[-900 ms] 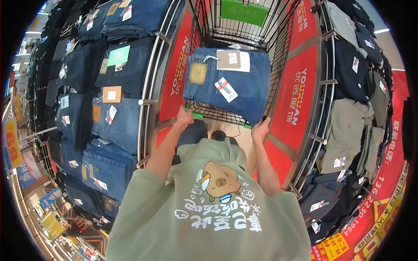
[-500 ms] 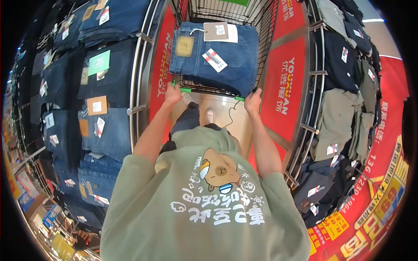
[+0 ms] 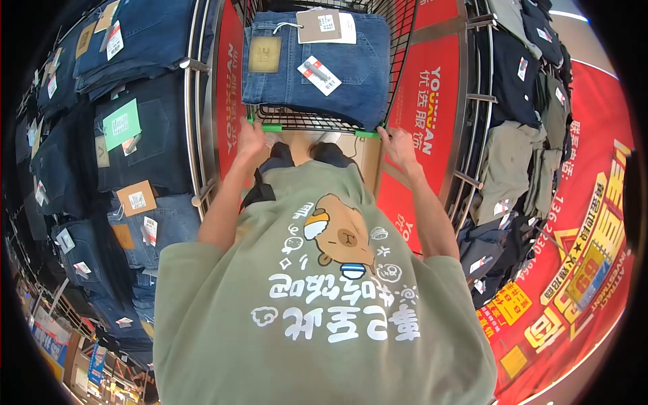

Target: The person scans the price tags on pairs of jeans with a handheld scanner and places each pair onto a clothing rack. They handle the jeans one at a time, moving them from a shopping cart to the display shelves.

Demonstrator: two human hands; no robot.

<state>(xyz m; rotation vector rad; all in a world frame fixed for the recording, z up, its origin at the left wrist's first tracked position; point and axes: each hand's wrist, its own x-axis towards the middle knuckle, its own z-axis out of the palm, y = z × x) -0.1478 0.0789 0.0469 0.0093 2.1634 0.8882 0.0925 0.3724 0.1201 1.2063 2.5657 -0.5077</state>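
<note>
My left hand (image 3: 251,140) is closed around the left end of the shopping cart (image 3: 291,120) handle, by a green grip (image 3: 271,127). At the handle's right end, my right hand (image 3: 399,146) is wrapped beside another green grip (image 3: 368,134). Just ahead of both hands, folded blue jeans (image 3: 361,71) lie in the black wire basket. They carry a tan leather patch (image 3: 264,54), a brown and white hang tag (image 3: 318,25) on a string, and a white and red price label (image 3: 320,75).
Stacks of dark folded jeans (image 3: 145,158) line the metal-railed rack (image 3: 192,121) on the left. On the right rack are khaki and navy folded clothes (image 3: 507,162). Red panels (image 3: 432,101) flank the narrow aisle, and a red banner (image 3: 594,155) hangs farther right.
The cart, jeans and both hands sit higher and slightly left in view. The racks have shifted left, and my feet have moved. Both hands keep their hold on the handle.
</note>
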